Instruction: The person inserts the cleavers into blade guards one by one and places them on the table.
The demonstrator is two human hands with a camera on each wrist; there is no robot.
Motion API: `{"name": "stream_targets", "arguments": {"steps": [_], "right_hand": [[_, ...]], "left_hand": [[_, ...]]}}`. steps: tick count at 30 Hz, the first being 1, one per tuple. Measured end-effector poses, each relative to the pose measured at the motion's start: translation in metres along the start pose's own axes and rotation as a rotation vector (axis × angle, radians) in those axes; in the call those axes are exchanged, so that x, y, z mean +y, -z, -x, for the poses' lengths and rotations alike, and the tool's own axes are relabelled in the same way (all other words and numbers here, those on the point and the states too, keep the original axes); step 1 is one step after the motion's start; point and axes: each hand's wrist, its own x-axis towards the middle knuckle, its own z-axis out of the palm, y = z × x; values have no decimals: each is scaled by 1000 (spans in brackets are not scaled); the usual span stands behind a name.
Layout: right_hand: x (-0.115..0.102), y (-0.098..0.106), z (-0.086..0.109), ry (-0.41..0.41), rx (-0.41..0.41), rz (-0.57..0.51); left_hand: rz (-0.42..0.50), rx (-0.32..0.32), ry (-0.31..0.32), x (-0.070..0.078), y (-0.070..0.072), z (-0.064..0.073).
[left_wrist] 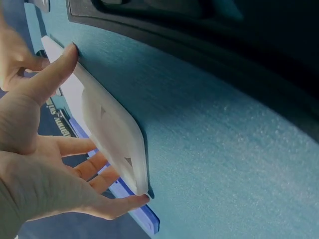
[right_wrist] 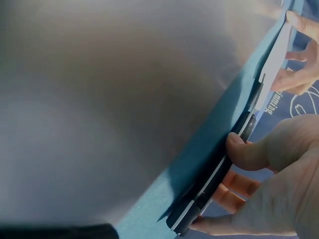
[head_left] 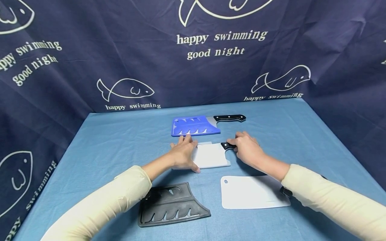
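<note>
Near the middle of the table lies a cleaver whose blade is inside a white blade cover [head_left: 211, 156]. My left hand [head_left: 183, 153] holds the cover at its left end, thumb at the near edge and fingertips along the far edge. In the left wrist view, the white cover [left_wrist: 117, 132] lies between the thumb and the spread fingers. My right hand [head_left: 248, 149] grips the cleaver's black handle [head_left: 228, 146], mostly hidden by the fingers in the head view. The right wrist view shows thumb and fingers around the handle [right_wrist: 209, 184].
Beyond the hands lies another cleaver with a blue blade cover [head_left: 194, 126] and a riveted black handle [head_left: 230, 118]. A black blade cover [head_left: 172, 205] is at front left, partly under the left sleeve. A white flat panel with a corner hole [head_left: 251, 194] lies at front right.
</note>
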Motion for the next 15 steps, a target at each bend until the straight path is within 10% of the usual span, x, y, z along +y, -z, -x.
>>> {"name": "stream_targets", "arguments": {"steps": [15], "right_hand": [[1, 12, 4, -27, -21, -9]], "left_hand": [[49, 18, 11, -1, 0, 3]]}}
